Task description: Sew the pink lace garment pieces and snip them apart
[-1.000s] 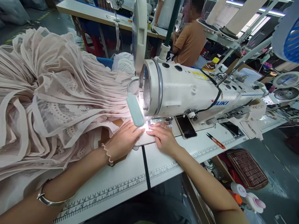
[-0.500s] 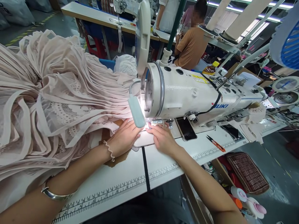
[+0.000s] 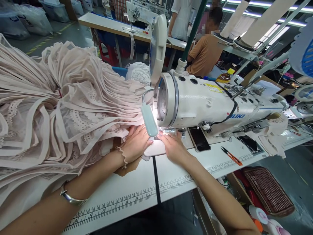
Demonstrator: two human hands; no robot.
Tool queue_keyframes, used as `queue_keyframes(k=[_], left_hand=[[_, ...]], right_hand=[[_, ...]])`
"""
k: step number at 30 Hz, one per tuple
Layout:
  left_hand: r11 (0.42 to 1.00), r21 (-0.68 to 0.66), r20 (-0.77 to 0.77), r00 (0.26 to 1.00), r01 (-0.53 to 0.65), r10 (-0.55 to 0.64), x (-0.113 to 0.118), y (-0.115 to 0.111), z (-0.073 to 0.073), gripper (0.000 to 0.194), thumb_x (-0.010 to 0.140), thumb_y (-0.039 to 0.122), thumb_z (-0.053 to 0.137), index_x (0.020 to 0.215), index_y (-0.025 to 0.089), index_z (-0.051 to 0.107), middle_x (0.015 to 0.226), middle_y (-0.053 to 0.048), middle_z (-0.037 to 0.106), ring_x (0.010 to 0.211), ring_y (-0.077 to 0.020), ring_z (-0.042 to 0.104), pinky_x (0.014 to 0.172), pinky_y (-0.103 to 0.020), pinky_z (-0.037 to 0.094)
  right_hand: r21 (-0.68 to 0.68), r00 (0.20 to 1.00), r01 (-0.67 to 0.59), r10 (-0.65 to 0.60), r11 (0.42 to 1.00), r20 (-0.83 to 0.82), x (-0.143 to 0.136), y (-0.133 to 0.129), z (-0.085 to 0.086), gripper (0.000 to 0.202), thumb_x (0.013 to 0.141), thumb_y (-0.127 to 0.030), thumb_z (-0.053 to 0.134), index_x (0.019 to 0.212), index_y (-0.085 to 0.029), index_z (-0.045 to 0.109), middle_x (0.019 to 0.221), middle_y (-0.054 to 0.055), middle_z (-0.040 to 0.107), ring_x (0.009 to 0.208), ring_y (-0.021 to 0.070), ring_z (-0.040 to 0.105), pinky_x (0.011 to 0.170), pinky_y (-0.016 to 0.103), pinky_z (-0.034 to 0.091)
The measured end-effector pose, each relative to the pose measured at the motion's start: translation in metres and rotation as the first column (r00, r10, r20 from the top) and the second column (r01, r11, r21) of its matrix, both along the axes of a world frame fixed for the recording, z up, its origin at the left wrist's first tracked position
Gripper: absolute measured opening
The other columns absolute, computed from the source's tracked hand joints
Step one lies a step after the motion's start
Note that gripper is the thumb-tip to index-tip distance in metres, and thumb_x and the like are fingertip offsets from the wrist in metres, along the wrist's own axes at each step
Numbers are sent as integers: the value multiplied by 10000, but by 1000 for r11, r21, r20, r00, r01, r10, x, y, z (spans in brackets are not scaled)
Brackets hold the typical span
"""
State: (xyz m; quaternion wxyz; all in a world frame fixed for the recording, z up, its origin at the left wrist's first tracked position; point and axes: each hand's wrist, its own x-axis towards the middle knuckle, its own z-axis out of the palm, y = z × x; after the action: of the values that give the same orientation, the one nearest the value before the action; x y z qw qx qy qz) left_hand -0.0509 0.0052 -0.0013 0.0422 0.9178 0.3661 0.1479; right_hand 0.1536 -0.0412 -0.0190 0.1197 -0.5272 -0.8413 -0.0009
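A white sewing machine point(image 3: 195, 101) lies across the table, with a pale green lamp point(image 3: 149, 120) hanging before its needle area. My left hand point(image 3: 137, 143) rests palm down left of the needle area, fingers stretched out beside the pale pink lace fabric point(image 3: 97, 111); the lamp covers some fingertips. Right of the lamp, my right hand point(image 3: 174, 147) is closed, its thumb and fingertips together at a small bit of pale fabric by the presser foot. Glare and the lamp hide most of that bit and the needle itself. The big fabric pile spreads over the left of the table.
A phone point(image 3: 199, 139) lies right of my right hand. Orange-handled thread snips point(image 3: 231, 156) are farther right on the table point(image 3: 137, 189), which has printed ruler marks. A brown woven basket point(image 3: 269, 189) sits below the edge. A person in a brown shirt point(image 3: 206, 54) sits beyond the machine.
The whole view has shifted, so everything appears slightly farther right and lower. My hands stay at the needle area, the right one in nearly the same pose.
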Motion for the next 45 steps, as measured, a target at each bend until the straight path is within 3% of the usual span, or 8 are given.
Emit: queue_keyframes(k=[4,7,11,15,20,24,36,45], left_hand=[[992,57,17,994,-113,112,5,-6,3,315,938,303,453,1213,208,575,1294,-128,551,1221,-350,440,966,-532,394],[972,148,24,984,-180,178,9,-9,2,225,928,209,449,1039,175,641,1111,-137,615,1071,-311,517,876,-475,436],[957,290,-84,995,-27,53,10,-9,0,349,906,23,332,825,150,647,788,-95,623,816,-232,565,847,-433,443],[959,281,-33,999,-24,34,12,-3,0,332,910,31,335,788,164,614,750,-77,624,813,-237,585,990,-504,378],[998,53,48,998,-42,39,15,8,4,196,946,223,412,1015,173,587,1021,-86,680,1137,-277,545,1089,-553,298],[995,-100,14,1000,-15,17,12,9,8,225,948,213,388,1074,168,569,1116,-87,665,1207,-260,514,1142,-555,227],[999,-45,79,997,3,1,11,8,6,221,932,203,365,995,191,576,1006,-56,691,1091,-249,583,1151,-537,227],[999,-41,54,999,-4,7,12,7,9,203,936,210,382,1019,191,567,1046,-71,680,1125,-265,565,1114,-559,271]], right_hand=[[-19,999,32,-32,999,2,-2,1,1,515,832,-32,323,1286,-159,531,1240,123,628,1020,272,577,988,480,379],[-6,991,130,-130,991,30,-2,5,-1,458,840,-69,355,1236,-146,571,991,130,691,888,276,600,939,481,393],[-21,976,213,-212,977,53,0,14,-4,388,867,-106,381,1140,-200,640,759,86,681,723,245,598,848,423,422],[48,978,210,-210,977,0,-1,17,-4,386,847,-71,392,1062,-263,649,817,72,696,840,261,597,880,424,406],[30,988,153,-153,988,23,-5,14,3,417,779,-1,375,975,-251,644,810,69,661,848,264,578,890,428,410],[44,991,117,-119,992,61,-4,12,3,420,762,16,351,951,-208,652,792,84,642,820,264,573,908,441,424],[83,998,60,-57,995,-40,7,13,-7,619,755,31,343,1224,-251,632,931,61,709,896,240,612,928,409,429],[34,988,113,-116,993,106,-2,9,-4,554,785,11,396,1245,-204,616,1054,114,687,879,269,618,891,430,441]])
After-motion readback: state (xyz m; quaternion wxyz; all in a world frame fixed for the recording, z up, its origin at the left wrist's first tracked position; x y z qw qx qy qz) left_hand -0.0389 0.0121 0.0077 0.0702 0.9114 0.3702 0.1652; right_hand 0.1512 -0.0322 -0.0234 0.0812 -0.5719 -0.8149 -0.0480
